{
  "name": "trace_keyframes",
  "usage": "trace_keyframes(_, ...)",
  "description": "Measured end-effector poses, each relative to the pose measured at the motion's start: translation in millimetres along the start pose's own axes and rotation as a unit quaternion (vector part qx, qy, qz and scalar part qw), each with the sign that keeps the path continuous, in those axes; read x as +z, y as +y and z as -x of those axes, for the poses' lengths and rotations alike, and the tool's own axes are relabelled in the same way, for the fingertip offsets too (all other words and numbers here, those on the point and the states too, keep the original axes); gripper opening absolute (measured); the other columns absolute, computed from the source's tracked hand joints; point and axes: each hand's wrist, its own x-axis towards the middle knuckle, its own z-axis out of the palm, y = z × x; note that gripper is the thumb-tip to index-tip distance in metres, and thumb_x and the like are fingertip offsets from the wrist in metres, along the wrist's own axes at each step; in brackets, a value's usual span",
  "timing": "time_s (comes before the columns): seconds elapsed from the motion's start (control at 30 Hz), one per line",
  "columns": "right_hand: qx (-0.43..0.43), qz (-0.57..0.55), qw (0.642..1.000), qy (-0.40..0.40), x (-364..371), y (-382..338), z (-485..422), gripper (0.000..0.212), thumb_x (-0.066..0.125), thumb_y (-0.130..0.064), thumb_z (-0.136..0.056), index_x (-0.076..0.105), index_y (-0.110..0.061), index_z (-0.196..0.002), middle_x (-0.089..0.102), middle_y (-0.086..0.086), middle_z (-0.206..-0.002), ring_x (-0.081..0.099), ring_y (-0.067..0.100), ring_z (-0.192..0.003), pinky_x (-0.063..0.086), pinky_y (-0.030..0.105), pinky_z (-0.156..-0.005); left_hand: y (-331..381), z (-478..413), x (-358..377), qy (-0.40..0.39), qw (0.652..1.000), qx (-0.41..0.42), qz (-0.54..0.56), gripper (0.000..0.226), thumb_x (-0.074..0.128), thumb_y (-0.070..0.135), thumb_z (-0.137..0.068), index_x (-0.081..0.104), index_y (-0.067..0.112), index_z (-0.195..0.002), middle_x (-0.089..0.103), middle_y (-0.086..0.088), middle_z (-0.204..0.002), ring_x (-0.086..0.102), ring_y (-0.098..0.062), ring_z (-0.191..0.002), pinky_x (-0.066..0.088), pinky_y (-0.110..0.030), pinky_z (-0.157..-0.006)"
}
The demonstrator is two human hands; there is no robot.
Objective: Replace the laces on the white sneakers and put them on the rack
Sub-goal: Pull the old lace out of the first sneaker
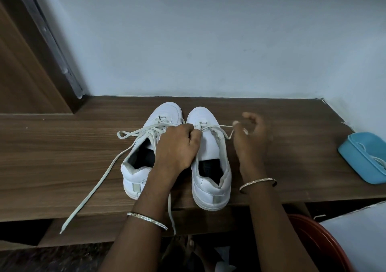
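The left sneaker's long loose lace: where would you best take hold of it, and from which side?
Probably near its tipped end, pinching from above. The lace lies flat and slack across the wooden shelf, trailing from the left sneaker past the front edge, so that end hangs free. Both hands, left and right, are busy at the right sneaker.

One view only, head-worn wide-angle cam, looking fwd and steeply down from above and behind the wrists. Close in: both forearms enter from the bottom edge, the left hand and right hand sit about mid-frame. The brown wood-grain shelf top runs across the middle; the pale blue-grey wall behind it fills the upper half. Edges bow w/ lens distortion. No 2nd view, so no shared area.
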Motion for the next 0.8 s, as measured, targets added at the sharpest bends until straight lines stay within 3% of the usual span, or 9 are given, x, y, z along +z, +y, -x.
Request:
trace_keyframes(0.07,-0.113,0.051,0.989,-0.076,5.1,-6.4,8.1,0.022,0.065,-0.041,-0.074,0.069,-0.037,-0.095,0.057,-0.015,-0.109,0.057,0.019,-0.111,0.048,0.048,-0.097,-0.1,0.4,1.0,0.001,1.000,-0.001,-0.001,0.037,0.037,0.044,-0.086,0.038,0.019,-0.060,0.049,-0.002,-0.057,0.051,-0.029,-0.062,0.032,-0.034,-0.056)
trace_keyframes(0.2,-0.230,0.217,0.932,-0.176,14.6,-10.2,26.7,0.019,0.069,-0.029,-0.082,0.072,-0.032,-0.100,0.057,-0.009,-0.123,0.045,0.021,-0.121,0.038,0.046,-0.099,-1.2,0.4,1.3,-0.004,1.000,0.014,-0.021,0.037,0.039,0.049,-0.085,0.039,0.020,-0.063,0.051,0.000,-0.060,0.052,-0.029,-0.066,0.036,-0.035,-0.058)
trace_keyframes(0.3,-0.253,0.246,0.920,-0.172,16.2,-8.7,29.2,0.010,0.067,-0.027,-0.088,0.072,-0.029,-0.097,0.060,-0.010,-0.119,0.046,0.021,-0.120,0.036,0.044,-0.095,-3.0,-1.0,1.4,-0.009,0.999,0.023,-0.025,0.038,0.039,0.047,-0.087,0.040,0.017,-0.063,0.049,-0.001,-0.058,0.051,-0.028,-0.064,0.035,-0.036,-0.057)
trace_keyframes(0.4,-0.223,0.187,0.946,-0.142,15.6,-8.8,27.7,0.002,0.069,-0.028,-0.087,0.071,-0.028,-0.087,0.064,-0.012,-0.109,0.051,0.019,-0.112,0.039,0.044,-0.096,-3.7,-1.2,1.2,-0.010,0.999,0.030,-0.026,0.040,0.038,0.047,-0.089,0.038,0.018,-0.061,0.049,-0.001,-0.057,0.051,-0.026,-0.062,0.036,-0.036,-0.056)
trace_keyframes(0.5,-0.151,0.045,0.984,-0.086,14.8,-9.0,22.3,0.005,0.068,-0.024,-0.081,0.068,-0.028,-0.078,0.068,-0.011,-0.093,0.062,0.019,-0.096,0.050,0.048,-0.088,-3.9,-1.7,0.7,-0.019,0.999,0.024,-0.019,0.038,0.037,0.045,-0.088,0.037,0.018,-0.060,0.048,-0.001,-0.056,0.050,-0.026,-0.060,0.034,-0.034,-0.055)
trace_keyframes(0.6,-0.008,-0.081,0.997,-0.019,7.0,-12.6,10.9,0.009,0.068,-0.020,-0.082,0.068,-0.027,-0.077,0.070,-0.008,-0.080,0.065,0.012,-0.078,0.056,0.041,-0.079,-3.5,-1.2,0.4,-0.021,0.999,0.020,-0.017,0.037,0.037,0.043,-0.087,0.035,0.018,-0.059,0.044,0.000,-0.054,0.047,-0.025,-0.058,0.027,-0.032,-0.053)
trace_keyframes(0.7,0.159,-0.198,0.966,0.051,-4.8,-4.8,-5.9,0.014,0.067,-0.011,-0.086,0.069,-0.021,-0.077,0.061,-0.003,-0.069,0.055,0.013,-0.064,0.050,0.035,-0.070,-3.7,-1.2,1.3,-0.022,1.000,0.016,-0.016,0.037,0.037,0.042,-0.086,0.038,0.015,-0.060,0.045,-0.001,-0.055,0.047,-0.024,-0.057,0.025,-0.031,-0.052)
trace_keyframes(0.8,0.288,-0.263,0.914,0.113,-19.9,2.1,-18.9,0.018,0.062,-0.010,-0.090,0.064,-0.021,-0.076,0.058,0.000,-0.073,0.054,0.016,-0.068,0.048,0.032,-0.067,-4.3,-1.7,1.7,-0.020,1.000,0.013,-0.015,0.038,0.037,0.043,-0.086,0.039,0.015,-0.061,0.046,-0.002,-0.055,0.049,-0.027,-0.058,0.030,-0.032,-0.053)
